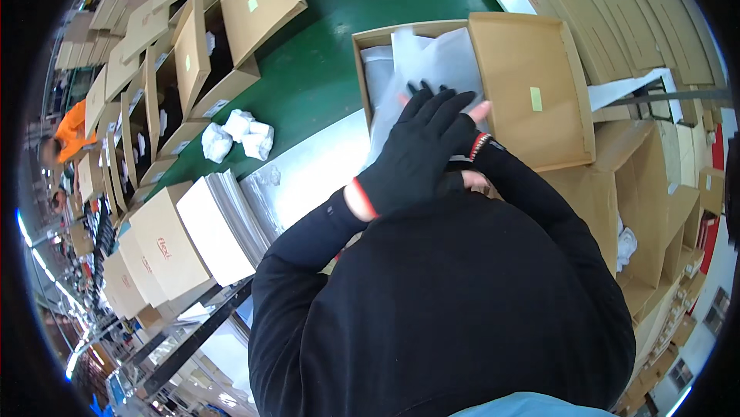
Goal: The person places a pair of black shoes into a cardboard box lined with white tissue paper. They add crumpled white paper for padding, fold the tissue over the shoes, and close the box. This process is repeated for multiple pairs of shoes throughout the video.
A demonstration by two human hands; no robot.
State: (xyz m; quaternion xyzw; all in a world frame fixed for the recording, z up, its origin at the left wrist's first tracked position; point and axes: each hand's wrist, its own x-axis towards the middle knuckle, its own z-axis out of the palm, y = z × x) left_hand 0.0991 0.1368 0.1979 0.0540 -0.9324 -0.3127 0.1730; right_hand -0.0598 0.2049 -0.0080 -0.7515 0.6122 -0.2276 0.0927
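Note:
An open cardboard box (359, 70) stands before me, its lid (509, 55) folded back to the right with a pale green sticker inside. Thin white wrapping paper (435, 58) lies in the box, covering whatever is beneath. My left hand (420, 147), in a black glove with a red cuff, reaches over the near side of the box. Its fingers are stretched out and slightly apart, holding nothing that I can see. My right hand (472, 139), also gloved, is mostly hidden under the left one at the paper. A bare fingertip shows beside it.
Crumpled white paper wads (248, 133) lie on the green tabletop (331, 70). Open boxes (193, 62) line the left. A stack of white sheets (220, 224) and closed boxes (166, 243) stand near left. More boxes (593, 16) and a large open carton (632, 186) are right.

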